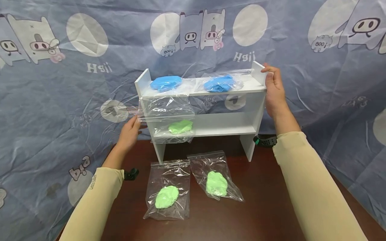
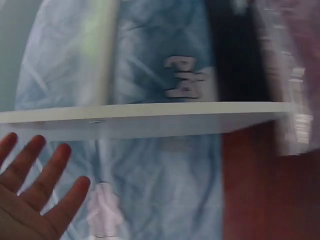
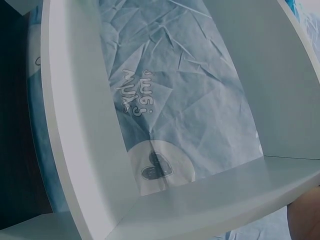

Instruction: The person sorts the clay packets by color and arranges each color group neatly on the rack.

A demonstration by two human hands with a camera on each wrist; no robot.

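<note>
A small white two-tier shelf (image 1: pixel 223 124) stands on the dark table. My right hand (image 1: pixel 275 91) grips the top of its right side panel, fingers curled over the edge; the right wrist view catches only a bit of that hand (image 3: pixel 304 220). Beside the left side panel is my left hand (image 1: pixel 129 133), its fingers (image 2: pixel 52 172) spread next to the panel (image 2: pixel 165 112) in the left wrist view. Clear bags with blue lumps, one at left (image 1: pixel 166 83) and one at right (image 1: pixel 219 83), lie on the top board. A bagged green lump (image 1: pixel 181 127) rests on the lower board.
Two zip bags with flattened green lumps, one at left (image 1: pixel 167 196) and one at right (image 1: pixel 216 183), lie on the table (image 1: pixel 256 207) before the shelf. A blue-grey cartoon-print cloth (image 1: pixel 126 43) hangs behind and at both sides.
</note>
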